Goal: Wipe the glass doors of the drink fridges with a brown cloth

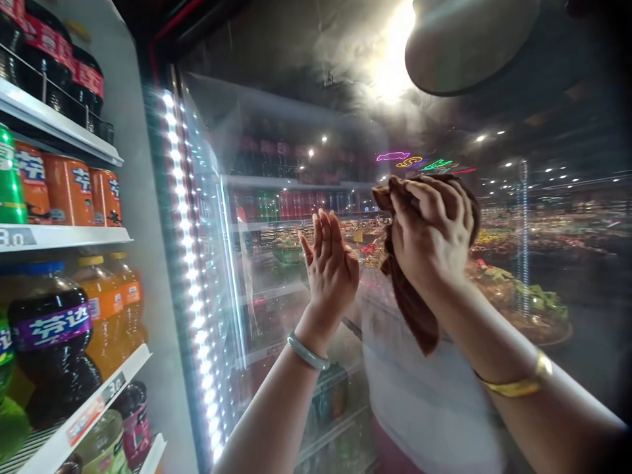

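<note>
A brown cloth [412, 299] is bunched under my right hand [437, 230], which presses it against the glass door [306, 131]; one end of the cloth hangs below my wrist. The fingers of that hand are curled over the cloth. To the left, my left hand [332, 263] lies against the same glass with its fingers stretched out and holds nothing. A pale bangle [307, 352] circles my left wrist, and a gold bracelet [523, 382] sits on my right forearm. Shelves, lights and produce show in or through the glass.
On the left, fridge shelves [64, 236] carry dark soda bottles [89, 82], orange cans [69, 187], a purple-labelled bottle [52, 329] and orange drink bottles [103, 296]. A bright LED strip [185, 250] runs along the door's hinge side. A rounded grey shape [469, 43] shows at the top.
</note>
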A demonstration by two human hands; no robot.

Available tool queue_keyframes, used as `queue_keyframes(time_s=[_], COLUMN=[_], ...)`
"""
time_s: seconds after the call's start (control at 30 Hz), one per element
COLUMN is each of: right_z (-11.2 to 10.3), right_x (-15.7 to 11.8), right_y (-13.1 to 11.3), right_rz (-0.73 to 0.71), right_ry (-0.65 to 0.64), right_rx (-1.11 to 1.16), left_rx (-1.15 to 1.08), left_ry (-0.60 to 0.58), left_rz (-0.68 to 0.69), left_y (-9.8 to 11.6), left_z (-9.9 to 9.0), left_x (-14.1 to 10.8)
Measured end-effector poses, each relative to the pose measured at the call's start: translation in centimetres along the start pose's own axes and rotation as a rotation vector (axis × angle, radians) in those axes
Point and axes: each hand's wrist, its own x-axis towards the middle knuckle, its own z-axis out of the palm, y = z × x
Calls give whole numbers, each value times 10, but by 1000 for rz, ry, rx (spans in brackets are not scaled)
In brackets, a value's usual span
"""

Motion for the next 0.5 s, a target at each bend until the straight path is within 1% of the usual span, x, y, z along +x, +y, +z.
queue_keyframes(time_s=[0.07,0.13,0.17,0.23,0.3,0.37,0.43,0.5], right_z=[6,4,-1,-17,-32,-39,-36,-29], right_x=[6,-3,-12,-30,-42,-41,-31,-21], right_y=[-9,-12,-9,6,27,43,46,37], right_rz=[-34,-114,-150,-189,-161,-91,-22,3], right_ry=[-43,-109,-136,-154,-111,-47,-7,-4], right_rx=[23,53,57,31,-25,-68,-75,-53], left_rx=[-19,-40,-47,-54,-59,-65,-74,-87], left_ry=[-7,-15,-19,-31,-55,-81,-90,-77], left_rz=[5,23,34,56,83,114,120,91], left_y=[13,22,26,32,38,46,56,65], left_z=[3,4,5,6,7,9,11,12], left_x=[5,5,3,-4,-11,-17,-21,-22])
